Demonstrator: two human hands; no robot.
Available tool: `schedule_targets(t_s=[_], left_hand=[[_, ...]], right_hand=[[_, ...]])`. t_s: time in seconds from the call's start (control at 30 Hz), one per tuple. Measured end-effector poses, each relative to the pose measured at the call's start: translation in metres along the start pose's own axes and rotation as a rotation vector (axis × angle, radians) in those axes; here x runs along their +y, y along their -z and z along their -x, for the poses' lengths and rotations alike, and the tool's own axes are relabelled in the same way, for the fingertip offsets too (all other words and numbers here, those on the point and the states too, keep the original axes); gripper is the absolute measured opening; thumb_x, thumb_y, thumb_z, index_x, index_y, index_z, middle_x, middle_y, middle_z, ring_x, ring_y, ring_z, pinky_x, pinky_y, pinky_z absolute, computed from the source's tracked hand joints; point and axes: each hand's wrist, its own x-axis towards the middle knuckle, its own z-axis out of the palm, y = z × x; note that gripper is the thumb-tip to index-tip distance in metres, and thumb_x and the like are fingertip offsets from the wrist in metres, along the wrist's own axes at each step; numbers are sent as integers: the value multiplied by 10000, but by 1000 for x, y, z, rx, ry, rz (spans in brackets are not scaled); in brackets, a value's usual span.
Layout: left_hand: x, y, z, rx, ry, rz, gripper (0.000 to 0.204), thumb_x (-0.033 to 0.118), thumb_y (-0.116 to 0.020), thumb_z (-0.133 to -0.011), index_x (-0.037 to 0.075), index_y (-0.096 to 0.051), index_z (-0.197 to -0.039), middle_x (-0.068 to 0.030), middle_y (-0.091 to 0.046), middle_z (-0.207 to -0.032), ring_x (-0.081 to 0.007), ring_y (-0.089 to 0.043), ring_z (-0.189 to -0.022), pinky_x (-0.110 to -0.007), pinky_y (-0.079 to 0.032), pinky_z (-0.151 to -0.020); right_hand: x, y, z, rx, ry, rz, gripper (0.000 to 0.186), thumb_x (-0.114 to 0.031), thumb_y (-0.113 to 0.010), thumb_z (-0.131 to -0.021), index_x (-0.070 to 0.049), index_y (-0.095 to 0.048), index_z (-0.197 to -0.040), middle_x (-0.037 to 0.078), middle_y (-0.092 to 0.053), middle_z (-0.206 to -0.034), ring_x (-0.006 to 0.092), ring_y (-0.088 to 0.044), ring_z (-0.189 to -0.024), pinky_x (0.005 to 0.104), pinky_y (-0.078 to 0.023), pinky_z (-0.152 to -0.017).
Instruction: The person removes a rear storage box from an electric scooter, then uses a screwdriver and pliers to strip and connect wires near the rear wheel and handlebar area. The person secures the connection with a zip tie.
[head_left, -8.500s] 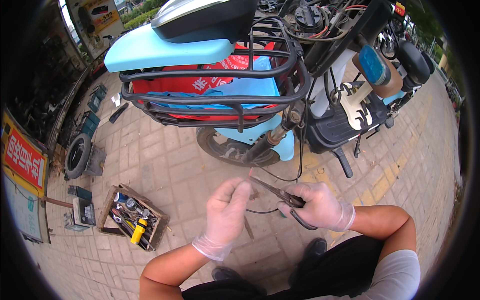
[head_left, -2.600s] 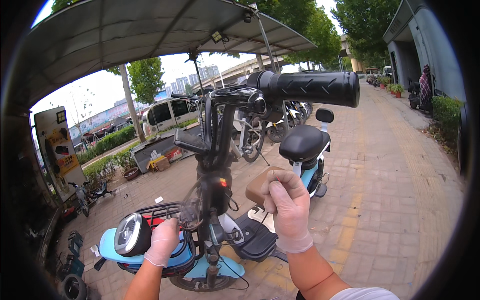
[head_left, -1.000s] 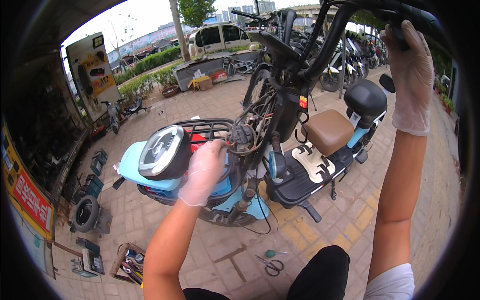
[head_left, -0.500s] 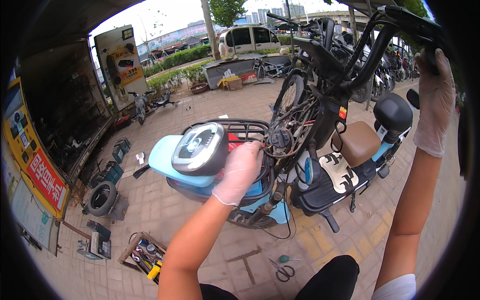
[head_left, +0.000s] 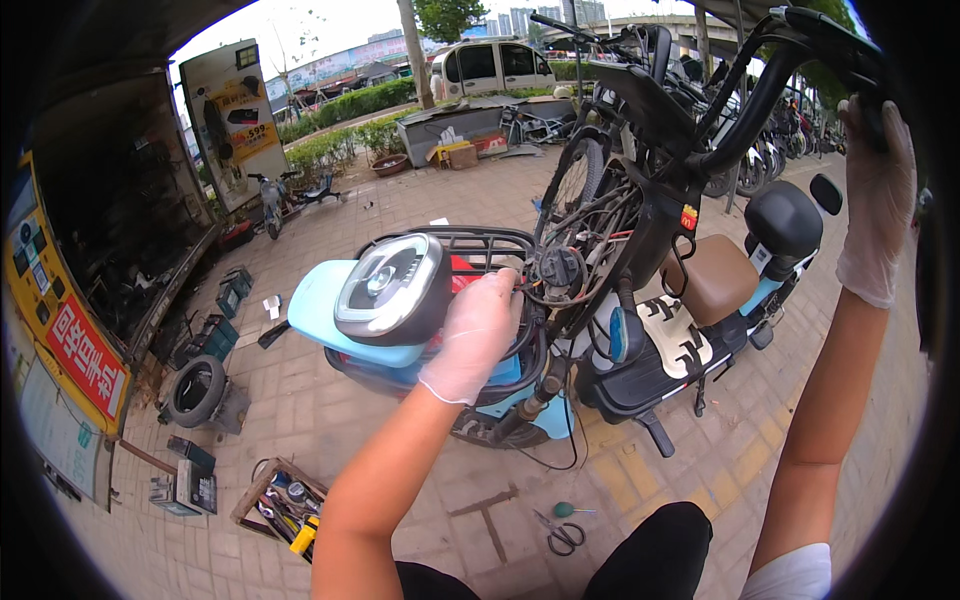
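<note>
An electric scooter with its front opened stands before me, loose wires (head_left: pixel 605 225) hanging out around a round black horn (head_left: pixel 560 272). My left hand (head_left: pixel 472 335), in a clear glove, reaches over the black front basket (head_left: pixel 480 237) beside the horn. Its fingertips are pinched together; whatever they hold is hidden. On the basket rests a light blue front panel (head_left: pixel 318 305) carrying the headlight (head_left: pixel 385 288), just left of that hand. My right hand (head_left: pixel 880 200), also gloved, is raised and closed around the grip of the black handlebar (head_left: pixel 770 70).
Scissors (head_left: pixel 564 536) and a green-handled screwdriver (head_left: pixel 566 509) lie on the paving near my knees. A toolbox (head_left: pixel 285 500), batteries (head_left: pixel 185 485) and a tyre (head_left: pixel 197 390) are at left. The scooter's brown seat (head_left: pixel 710 278) and a parked bicycle (head_left: pixel 578 180) stand beyond.
The whole view has shifted slightly, moving most things a little left. Both hands keep their places on the scooter; the left fingers have shifted only slightly beside the horn.
</note>
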Motion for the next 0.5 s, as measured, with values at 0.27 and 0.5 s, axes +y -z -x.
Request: schedule_targets(t_s=[0.27,0.5], left_hand=[[-1,0,-1,-3,-7,-7,134,145,-637,-894,43,-614,-977,-185,-672,-896,-382,-654,-871,-480,-530,-758],[-1,2,-5,-16,15,-4,149,129,-650,-902,13,-671,-993,-198,-690,-919,-374,-670,-876,-424,-534,-775]], right_hand=[[0,-6,1,-70,43,44,251,-110,-581,-1000,25,-667,-1193,147,-658,-1201,268,-641,-1095,424,-486,-1065],[0,-43,3,110,28,103,274,-104,-566,-1005,43,-622,-1228,160,-627,-1246,294,-616,-1163,448,-467,-1090]])
